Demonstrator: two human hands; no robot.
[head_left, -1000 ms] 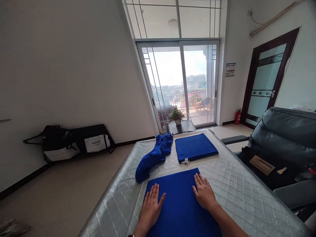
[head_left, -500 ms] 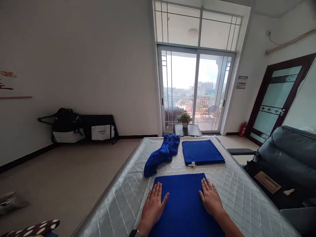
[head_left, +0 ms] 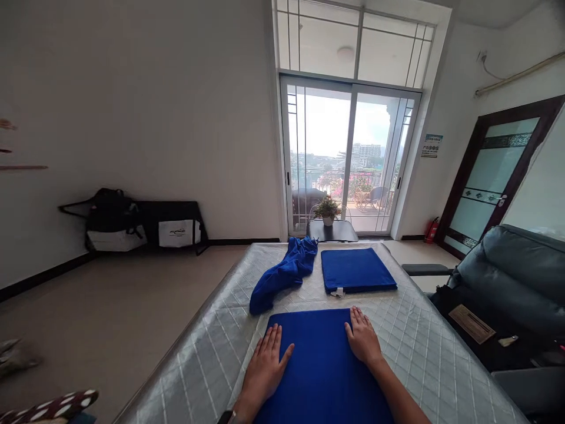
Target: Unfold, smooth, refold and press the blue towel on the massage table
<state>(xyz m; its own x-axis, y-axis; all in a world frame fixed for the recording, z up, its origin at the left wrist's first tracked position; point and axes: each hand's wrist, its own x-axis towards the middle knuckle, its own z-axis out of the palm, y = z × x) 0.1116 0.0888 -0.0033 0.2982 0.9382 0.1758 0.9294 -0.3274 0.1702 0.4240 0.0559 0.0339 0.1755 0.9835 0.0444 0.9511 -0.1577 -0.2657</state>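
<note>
A folded blue cloth (head_left: 318,365) lies flat in front of me on a quilted silver mattress (head_left: 212,347). My left hand (head_left: 266,362) rests on its left edge, fingers stretched out and thumb apart. On the far right corner lies my right hand (head_left: 364,337), also flat with fingers extended. Neither hand grips anything. Beyond them is a second folded blue cloth (head_left: 357,270), a white tag (head_left: 339,292) showing at its near edge. To its left lies a crumpled blue cloth bag (head_left: 285,275), with what looks like a cord at its far end.
A black chair (head_left: 333,231) bearing a potted plant (head_left: 327,209) stands past the mattress's far edge, before the glass sliding door. At the right is a dark leather armchair (head_left: 489,277) with things on its seat. Black bags (head_left: 115,215) sit by the left wall.
My right hand has slid slightly farther up the near cloth's right edge, toward its far corner. My left hand stays on the left edge. The whole view has shifted a little.
</note>
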